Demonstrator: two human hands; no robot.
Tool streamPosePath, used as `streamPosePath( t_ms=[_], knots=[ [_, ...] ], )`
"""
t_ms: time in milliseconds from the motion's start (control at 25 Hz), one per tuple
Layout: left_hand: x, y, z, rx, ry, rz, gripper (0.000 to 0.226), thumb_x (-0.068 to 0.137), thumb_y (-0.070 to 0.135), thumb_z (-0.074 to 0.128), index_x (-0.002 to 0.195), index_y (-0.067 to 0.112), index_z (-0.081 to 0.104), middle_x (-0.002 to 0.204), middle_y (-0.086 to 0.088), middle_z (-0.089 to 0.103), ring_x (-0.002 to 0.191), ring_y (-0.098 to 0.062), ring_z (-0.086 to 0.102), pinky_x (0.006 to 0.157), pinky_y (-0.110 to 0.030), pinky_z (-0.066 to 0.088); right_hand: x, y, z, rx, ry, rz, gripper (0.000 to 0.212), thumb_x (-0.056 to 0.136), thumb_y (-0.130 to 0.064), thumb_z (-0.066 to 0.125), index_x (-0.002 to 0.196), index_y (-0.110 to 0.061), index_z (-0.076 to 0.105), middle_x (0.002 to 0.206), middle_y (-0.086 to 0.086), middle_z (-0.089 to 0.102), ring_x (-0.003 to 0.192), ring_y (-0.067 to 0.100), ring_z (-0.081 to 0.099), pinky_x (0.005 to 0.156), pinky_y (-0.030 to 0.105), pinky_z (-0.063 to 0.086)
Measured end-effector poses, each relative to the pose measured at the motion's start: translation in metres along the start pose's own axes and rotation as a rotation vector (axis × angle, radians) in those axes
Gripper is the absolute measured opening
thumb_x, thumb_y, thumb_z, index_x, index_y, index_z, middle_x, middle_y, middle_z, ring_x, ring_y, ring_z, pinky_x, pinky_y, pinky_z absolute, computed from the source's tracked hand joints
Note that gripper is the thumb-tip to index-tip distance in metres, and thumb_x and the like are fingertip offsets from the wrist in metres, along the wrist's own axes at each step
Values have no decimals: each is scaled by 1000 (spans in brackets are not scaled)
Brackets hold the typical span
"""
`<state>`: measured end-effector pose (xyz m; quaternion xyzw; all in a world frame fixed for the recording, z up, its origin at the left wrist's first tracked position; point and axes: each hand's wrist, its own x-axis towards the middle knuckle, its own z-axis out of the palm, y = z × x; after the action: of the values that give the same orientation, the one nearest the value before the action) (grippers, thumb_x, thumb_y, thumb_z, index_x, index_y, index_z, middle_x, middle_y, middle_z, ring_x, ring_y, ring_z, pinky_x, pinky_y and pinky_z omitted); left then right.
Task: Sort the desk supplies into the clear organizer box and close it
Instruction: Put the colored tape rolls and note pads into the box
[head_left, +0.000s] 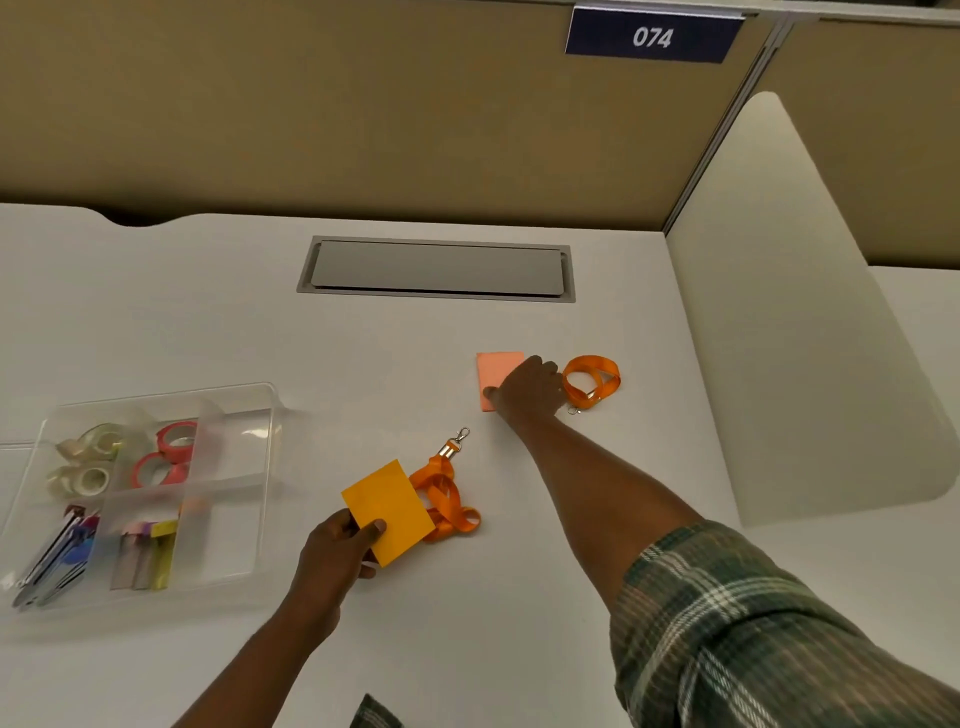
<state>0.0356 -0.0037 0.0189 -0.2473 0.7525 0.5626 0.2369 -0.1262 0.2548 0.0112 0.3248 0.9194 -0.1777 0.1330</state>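
Two hands are working the white desk (519, 597): your left hand (337, 545) is pinching a yellow-orange notepad (387, 509) at its near corner, beside an orange lanyard (447, 506). Your right hand (530, 389), arm stretched forward, is pressing down on a pink notepad (496, 369) next to a second coiled lanyard (592, 382). Left, the clear organizer box (249, 467) is sitting open, holding tape rolls (130, 460), pens (57, 556) and sticky tabs (148, 553).

Clear organizer box (249, 415): open, at table left, holding tape rolls (171, 452), pens (57, 556) and sticky tabs (150, 551). Yellow pad (389, 509): held tilted beside an orange lanyard (447, 499). Pink pad (496, 371): flat, near a second coiled lanyard (592, 382).
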Motion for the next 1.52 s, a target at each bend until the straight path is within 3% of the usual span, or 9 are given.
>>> streamPosePath(
  t_ms=[480,560,680,800,1080,1160,1280,1400,1520],
  knots=[
    [-15,7,2,27,-19,-3,27,95,25,61,120,18,52,105,-9,65,87,-28,66,66,-33,54,-17,7,10,69,-142,115,56,82,-39,75,122,-11,49,122,7,61,113,25,58,92,37,43],
    [-18,8,1,26,-25,4,25,95,24,61,118,20,52,102,-7,66,86,-28,66,66,-33,54,-20,6,11,-32,-59,22,56,85,-38,72,127,-14,45,125,9,56,115,26,54,91,38,43],
    [-21,7,-3,42,-26,14,23,95,24,62,116,21,53,101,-6,67,85,-28,66,67,-34,54,-15,2,10,-230,110,-331,61,88,-28,67,139,-15,37,132,13,47,119,31,49,90,42,43],
    [-23,3,-7,43,-25,9,23,94,24,63,115,21,56,100,-7,69,84,-29,67,69,-36,56,-4,-2,-2,-321,-138,-613,78,83,-32,73,146,-13,30,141,12,38,128,34,43,96,47,44],
    [-24,2,-14,3,-23,13,24,94,24,62,116,18,56,101,-9,68,84,-29,67,70,-36,55,5,2,-10,-549,-127,-575,98,63,-60,83,135,-11,38,129,12,49,121,33,47,100,45,39],
    [-24,3,-15,-10,-20,24,23,94,23,63,116,17,57,100,-9,69,84,-29,67,71,-39,56,11,7,-13,-480,-188,-499,92,64,-61,82,131,-12,43,123,9,56,119,33,52,98,46,41],
    [-24,7,-18,-34,-19,34,25,94,21,63,117,16,58,102,-11,69,85,-31,67,73,-42,56,15,20,-21,-217,-287,-488,56,78,-48,76,117,-11,63,116,7,66,108,28,61,88,38,47],
    [-19,15,-23,-121,-38,31,33,92,20,65,122,9,59,109,-15,68,89,-32,66,72,-41,56,-5,32,-38,444,-300,-314,24,84,-35,75,87,-13,66,90,7,67,85,25,62,71,40,53],
    [-18,28,-20,-236,-86,31,34,91,20,65,122,5,60,109,-17,68,85,-30,66,70,-38,54,-51,39,-52,936,-322,-96,19,90,-32,71,88,-15,63,87,4,64,81,21,60,63,31,56]
  ],
)
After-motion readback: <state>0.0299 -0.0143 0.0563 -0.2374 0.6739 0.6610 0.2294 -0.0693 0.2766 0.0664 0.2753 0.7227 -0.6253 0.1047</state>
